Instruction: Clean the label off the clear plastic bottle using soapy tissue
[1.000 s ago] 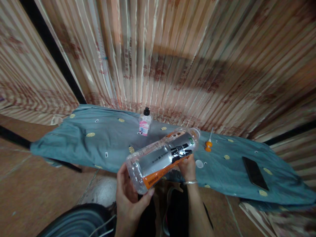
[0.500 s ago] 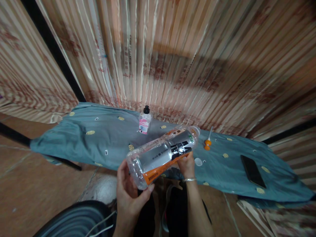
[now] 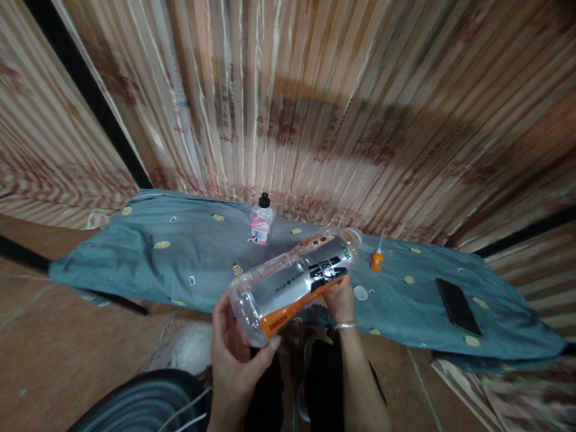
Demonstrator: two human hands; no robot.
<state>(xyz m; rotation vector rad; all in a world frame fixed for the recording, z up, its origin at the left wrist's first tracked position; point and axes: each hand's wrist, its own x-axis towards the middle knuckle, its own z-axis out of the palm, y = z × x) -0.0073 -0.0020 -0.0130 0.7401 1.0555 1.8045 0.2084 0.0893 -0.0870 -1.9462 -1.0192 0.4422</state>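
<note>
Head view: left hand (image 3: pixel 234 354) clasping base, right hand (image 3: pixel 341 297) gripping neck end of tilted clear bottle (image 3: pixel 292 282), above cloth-covered counter (image 3: pixel 180 264).

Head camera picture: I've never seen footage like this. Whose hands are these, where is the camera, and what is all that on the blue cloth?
There is no machine here. A person wears a camera on the head, looking forward and down, so you see their own two hands from above. The left hand cups the base of a clear plastic bottle with an orange and black label; the right hand grips it near the neck, so it lies tilted across both. Behind it is a blue-grey cloth spread over a low surface. On it stand a small bottle with a black cap, an orange-handled tool, a white cap and a dark phone. Striped curtains hang behind.
</note>
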